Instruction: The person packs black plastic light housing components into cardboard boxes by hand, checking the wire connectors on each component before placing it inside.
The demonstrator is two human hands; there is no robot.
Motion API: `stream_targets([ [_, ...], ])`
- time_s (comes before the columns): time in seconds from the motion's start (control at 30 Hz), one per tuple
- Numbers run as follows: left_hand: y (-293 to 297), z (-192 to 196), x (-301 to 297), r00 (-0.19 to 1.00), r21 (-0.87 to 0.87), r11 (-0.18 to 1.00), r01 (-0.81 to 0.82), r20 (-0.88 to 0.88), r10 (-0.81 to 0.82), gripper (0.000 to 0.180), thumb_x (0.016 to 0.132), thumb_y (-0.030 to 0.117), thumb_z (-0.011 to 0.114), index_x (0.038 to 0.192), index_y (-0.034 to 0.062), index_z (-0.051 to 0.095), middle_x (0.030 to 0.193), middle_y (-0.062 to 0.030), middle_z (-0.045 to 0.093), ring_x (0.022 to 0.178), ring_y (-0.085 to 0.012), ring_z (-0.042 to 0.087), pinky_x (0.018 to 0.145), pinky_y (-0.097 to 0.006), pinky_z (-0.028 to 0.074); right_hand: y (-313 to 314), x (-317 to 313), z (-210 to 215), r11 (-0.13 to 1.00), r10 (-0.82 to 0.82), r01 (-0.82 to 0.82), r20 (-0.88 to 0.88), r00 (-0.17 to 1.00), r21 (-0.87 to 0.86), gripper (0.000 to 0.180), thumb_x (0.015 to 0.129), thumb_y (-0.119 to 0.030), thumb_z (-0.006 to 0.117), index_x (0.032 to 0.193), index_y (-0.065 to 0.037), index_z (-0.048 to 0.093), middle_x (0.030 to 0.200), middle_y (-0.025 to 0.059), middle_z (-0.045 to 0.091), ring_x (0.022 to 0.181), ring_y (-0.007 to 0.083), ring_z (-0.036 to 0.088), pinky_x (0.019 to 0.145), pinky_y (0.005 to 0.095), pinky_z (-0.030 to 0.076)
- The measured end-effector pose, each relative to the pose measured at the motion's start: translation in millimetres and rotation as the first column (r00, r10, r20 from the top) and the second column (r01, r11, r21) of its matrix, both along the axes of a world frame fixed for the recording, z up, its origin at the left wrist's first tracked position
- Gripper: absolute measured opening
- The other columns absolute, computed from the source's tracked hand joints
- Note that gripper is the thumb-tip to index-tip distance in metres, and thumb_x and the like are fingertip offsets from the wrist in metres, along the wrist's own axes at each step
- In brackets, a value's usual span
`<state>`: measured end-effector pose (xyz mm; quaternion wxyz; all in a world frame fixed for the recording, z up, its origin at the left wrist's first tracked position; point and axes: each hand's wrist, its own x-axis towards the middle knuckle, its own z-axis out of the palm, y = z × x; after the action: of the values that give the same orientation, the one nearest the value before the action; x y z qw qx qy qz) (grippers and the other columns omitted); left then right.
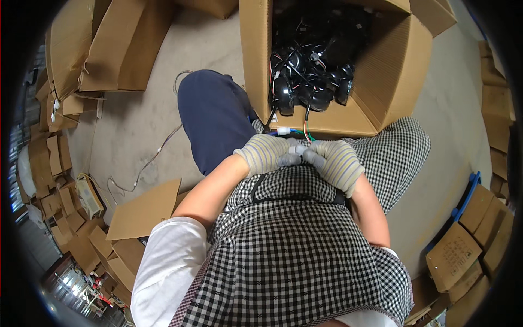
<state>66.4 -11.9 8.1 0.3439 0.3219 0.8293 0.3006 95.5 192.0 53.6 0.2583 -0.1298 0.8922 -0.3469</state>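
Left hand (265, 153), right hand (336, 162): gloved fingers closed on small white connector (299, 149). Open brown carton (392, 71) of black fans (310, 82), 12 o'clock. Flattened brown cartons (144, 210), 8 o'clock.

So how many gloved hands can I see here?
2. The left hand and the right hand meet at a small white connector, just below the open cardboard box.

Both gloved hands, left hand (265, 152) and right hand (338, 162), pinch a white connector (298, 149) over the lap.
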Motion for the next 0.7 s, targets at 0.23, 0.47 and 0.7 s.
stream_targets([
  [0.23,-2.5,0.1,-0.2,0.978,-0.052,0.978,0.2,0.077,-0.196,0.035,0.093,0.042,0.042,0.096,0.0104,0.058,0.08,-0.0163,0.06,0.076,-0.0376,0.059,0.067,-0.043,0.046,-3.9,-0.6,18.9,0.879,0.34,-0.296,-0.055,0.939,0.374,0.016,0.084,-0.023,0.053,0.078,-0.011,0.062,0.071,0.0084,0.064,0.068,0.0291,0.063,0.057,0.0409,0.049],
  [0.47,-2.6,3.5,-3.5,0.954,-0.036,0.96,0.278,0.127,-0.271,0.036,0.089,0.045,0.047,0.094,0.011,0.057,0.077,-0.0146,0.061,0.073,-0.0375,0.059,0.066,-0.044,0.046,-5.0,-19.5,24.1,0.791,0.487,-0.502,0.137,0.863,0.349,0.015,0.081,-0.012,0.053,0.081,-0.009,0.067,0.08,0.0123,0.068,0.075,0.0297,0.067,0.06,0.0405,0.052],
  [0.7,-16.6,-3.8,1.8,0.971,-0.022,0.982,0.189,0.155,-0.184,0.04,0.09,0.049,0.046,0.094,0.0118,0.058,0.079,-0.0118,0.061,0.073,-0.0329,0.06,0.065,-0.042,0.047,-6.1,-26.5,-27.4,0.747,0.651,-0.64,-0.001,0.759,0.18,0.016,0.082,-0.015,0.052,0.081,-0.008,0.068,0.077,0.0113,0.067,0.074,0.0301,0.066,0.06,0.0419,0.051],
])
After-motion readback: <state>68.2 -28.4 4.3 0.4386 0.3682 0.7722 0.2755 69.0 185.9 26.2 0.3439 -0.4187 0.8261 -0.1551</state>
